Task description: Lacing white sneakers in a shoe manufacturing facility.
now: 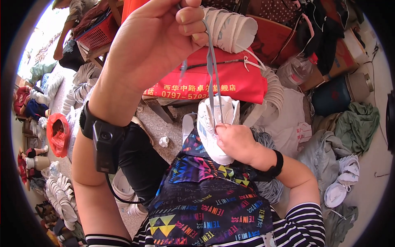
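Observation:
A white sneaker (210,144) lies on my lap over a dark, colourfully printed apron (214,201), its heel opening pointing away from me. Two strands of a grey shoelace (214,76) stretch upward from its eyelets. My left hand (154,45) is raised high at the top, fingers curled around the upper part of the lace; its fingertips are partly cut off by the picture's edge. Down at the shoe, my right hand (238,142) has thumb and finger pinched at the lace beside the eyelets, the other fingers resting along the shoe's right side.
Ahead stands a low bench with a red printed cloth (238,78), bearing a coiled stack of white shoe parts (236,33). Bundles of shoe parts (61,201) and an orange-red plastic bag (58,133) lie leftward. At right are a plastic bottle (295,70), grey-green fabric (358,125) and white shoes (341,185).

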Demonstrator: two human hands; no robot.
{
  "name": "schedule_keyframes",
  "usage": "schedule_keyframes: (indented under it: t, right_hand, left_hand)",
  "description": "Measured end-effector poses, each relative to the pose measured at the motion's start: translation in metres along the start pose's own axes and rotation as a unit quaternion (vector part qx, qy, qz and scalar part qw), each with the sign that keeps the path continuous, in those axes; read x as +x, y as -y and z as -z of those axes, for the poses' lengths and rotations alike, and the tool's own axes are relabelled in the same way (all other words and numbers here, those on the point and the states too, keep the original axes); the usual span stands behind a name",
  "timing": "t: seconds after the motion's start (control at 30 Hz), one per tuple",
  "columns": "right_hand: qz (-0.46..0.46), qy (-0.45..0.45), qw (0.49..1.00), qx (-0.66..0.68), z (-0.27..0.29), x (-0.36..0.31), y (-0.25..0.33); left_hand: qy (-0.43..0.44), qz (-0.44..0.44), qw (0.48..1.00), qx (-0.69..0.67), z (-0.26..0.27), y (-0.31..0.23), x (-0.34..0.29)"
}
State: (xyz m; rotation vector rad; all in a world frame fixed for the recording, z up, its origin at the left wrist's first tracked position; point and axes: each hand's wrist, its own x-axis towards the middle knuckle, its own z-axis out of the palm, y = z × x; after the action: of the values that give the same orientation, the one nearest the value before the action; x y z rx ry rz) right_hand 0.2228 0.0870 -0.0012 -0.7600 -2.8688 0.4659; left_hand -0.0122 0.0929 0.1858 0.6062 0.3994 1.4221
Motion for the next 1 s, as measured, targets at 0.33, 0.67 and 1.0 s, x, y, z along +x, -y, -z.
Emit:
schedule_keyframes:
  t: [0.33,0.67,1.0]
  right_hand:
    - [-0.046,-0.103,0.984,0.138,-0.018,-0.022,0.01]
    - [-0.068,0.014,0.85,0.521,0.045,0.004,-0.015]
    - [-0.046,-0.181,0.516,0.836,0.114,-0.016,-0.128]
  left_hand:
    - [0.24,-0.049,0.968,-0.061,-0.018,-0.014,0.01]
    - [0.048,-0.109,0.983,0.142,0.028,-0.023,-0.031]
    - [-0.251,-0.178,0.942,-0.131,0.249,-0.091,-0.176]
